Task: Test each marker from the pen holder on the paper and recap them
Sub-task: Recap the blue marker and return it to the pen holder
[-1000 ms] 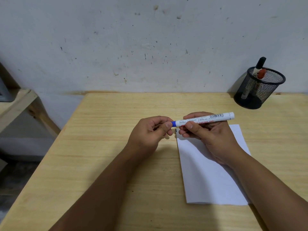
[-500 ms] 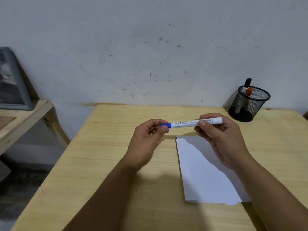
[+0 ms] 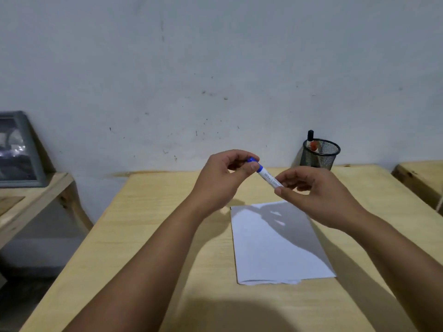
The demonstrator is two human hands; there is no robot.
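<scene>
I hold a white marker with a blue cap (image 3: 266, 175) in the air above the far end of the paper. My left hand (image 3: 223, 178) pinches the blue cap end. My right hand (image 3: 314, 195) grips the white barrel at its other end. The marker tilts, its cap end higher and to the left. A white sheet of paper (image 3: 275, 248) lies flat on the wooden table (image 3: 148, 236) under my hands. The black mesh pen holder (image 3: 320, 154) stands at the table's far edge by the wall, with a black-capped marker and a red-capped one inside.
A grey framed picture (image 3: 16, 149) leans on the wall on a lower wooden shelf (image 3: 31, 200) to the left. Another wooden surface (image 3: 422, 178) shows at the right edge. The grey wall stands right behind the table.
Both hands have lifted the marker higher off the table and tilted it from level to slanted. The camera has tipped up, so more wall shows.
</scene>
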